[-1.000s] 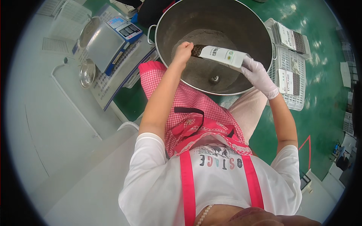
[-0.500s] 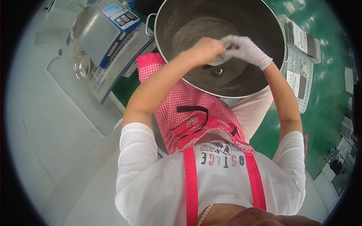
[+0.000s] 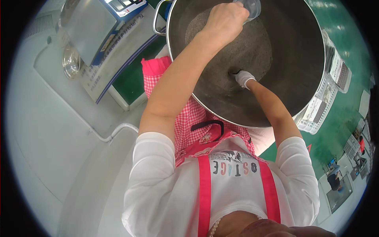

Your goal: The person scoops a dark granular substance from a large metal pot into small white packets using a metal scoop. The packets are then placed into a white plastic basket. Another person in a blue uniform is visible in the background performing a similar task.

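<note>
A large round metal pot holds a bed of grey-brown powder. Over its far side, my bare left hand grips a clear plastic cup, partly cut off by the picture's top edge. My right hand, in a white glove, reaches down to the powder in the near half of the pot. Its fingers look curled beside a small dark spot in the powder; their tips and whatever they hold are hidden.
On the left, a scale with a metal platform sits on a printed sheet, a shiny metal bowl beside it. White plastic crates with printed packs stand right of the pot. A loop handle sticks out from the pot's left side.
My hands, together over the pot before, are now apart. The left moved up and away with the cup; the right went down to the powder, where a small shiny thing showed earlier.
</note>
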`<state>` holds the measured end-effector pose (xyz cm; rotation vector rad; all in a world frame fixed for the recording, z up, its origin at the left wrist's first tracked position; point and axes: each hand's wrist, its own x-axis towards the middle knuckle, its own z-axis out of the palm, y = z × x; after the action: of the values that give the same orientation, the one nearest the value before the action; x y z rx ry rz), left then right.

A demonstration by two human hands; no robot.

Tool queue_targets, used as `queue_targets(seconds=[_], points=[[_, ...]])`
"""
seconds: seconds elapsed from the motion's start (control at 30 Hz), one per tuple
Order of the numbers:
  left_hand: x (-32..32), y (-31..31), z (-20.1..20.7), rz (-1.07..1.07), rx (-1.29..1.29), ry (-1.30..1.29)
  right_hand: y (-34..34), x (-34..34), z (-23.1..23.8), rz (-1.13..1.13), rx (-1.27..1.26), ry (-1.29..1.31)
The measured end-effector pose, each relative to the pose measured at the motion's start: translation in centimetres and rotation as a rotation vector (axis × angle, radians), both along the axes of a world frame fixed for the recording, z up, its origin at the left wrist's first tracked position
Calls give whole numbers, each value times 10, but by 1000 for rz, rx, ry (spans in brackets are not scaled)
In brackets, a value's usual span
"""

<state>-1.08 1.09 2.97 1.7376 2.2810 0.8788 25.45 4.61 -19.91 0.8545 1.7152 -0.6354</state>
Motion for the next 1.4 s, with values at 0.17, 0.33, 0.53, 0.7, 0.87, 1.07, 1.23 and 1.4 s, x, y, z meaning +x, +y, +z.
queue_targets(seconds=[0.17,0.33,0.53,0.7,0.87,1.07,1.23,1.4], points=[[-14,7,17,-65,-69,-109,108,49,-13,733,-112,49],[-4,5,-7,4,-45,-122,172,40,58,904,584,109],[-5,6,-1,21,-80,-109,117,78,5,774,225,-10],[-2,3,0,23,-110,-73,10,54,-61,28,-121,407],[-4,4,0,102,-46,-72,0,0,-73,-372,-186,670],[-12,-3,1,111,228,-11,88,-14,55,-461,-134,743],[-9,1,-11,47,-30,85,183,24,169,-283,36,788],[9,-3,-16,-226,-367,96,216,8,296,-117,131,769]])
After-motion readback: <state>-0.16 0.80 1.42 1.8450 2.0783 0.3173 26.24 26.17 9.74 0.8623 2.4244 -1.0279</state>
